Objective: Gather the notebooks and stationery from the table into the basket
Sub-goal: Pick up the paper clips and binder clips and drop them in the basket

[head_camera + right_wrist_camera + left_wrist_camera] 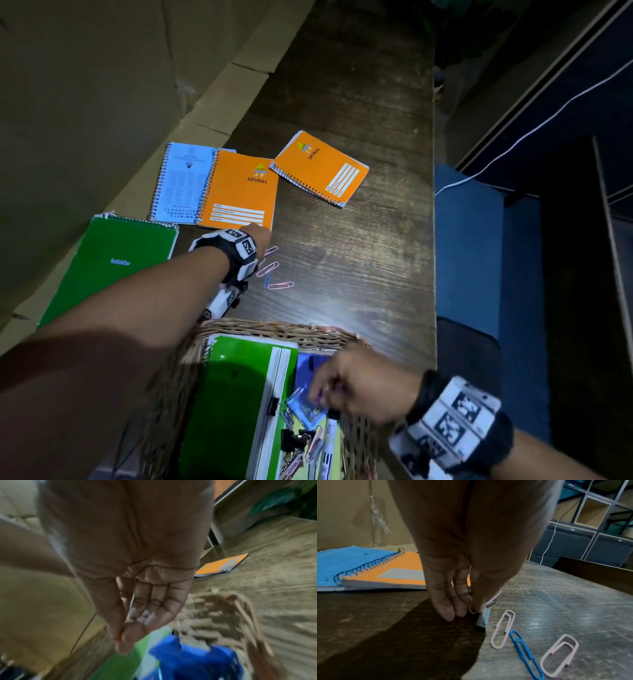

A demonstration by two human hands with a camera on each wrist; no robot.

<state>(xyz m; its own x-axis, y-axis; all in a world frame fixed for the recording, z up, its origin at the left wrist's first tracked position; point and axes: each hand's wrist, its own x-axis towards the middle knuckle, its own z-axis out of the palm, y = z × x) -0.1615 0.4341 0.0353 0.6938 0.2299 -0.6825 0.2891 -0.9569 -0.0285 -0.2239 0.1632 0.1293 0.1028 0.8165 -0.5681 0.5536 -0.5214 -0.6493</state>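
My left hand [261,240] reaches over the dark table [359,257]; its thumb and fingers [447,609] pinch a small grey-blue block [482,618] with a pink clip loop beside it. Loose paper clips [274,274] lie just right of it, two pink and one blue [525,654]. My right hand [325,390] hovers inside the wicker basket [274,327], thumb pressed to forefinger on a thin pink sliver [119,637], blurred. The basket holds a green notebook [233,394], clips and blue items. On the table lie two orange notebooks [239,192] [320,168], a blue one [181,181] and a green one [116,260].
A cardboard wall [85,85] runs along the table's left side. The table's right edge [434,240] drops to a blue floor with a white cable [513,144]. Dark shelving [590,513] stands beyond.
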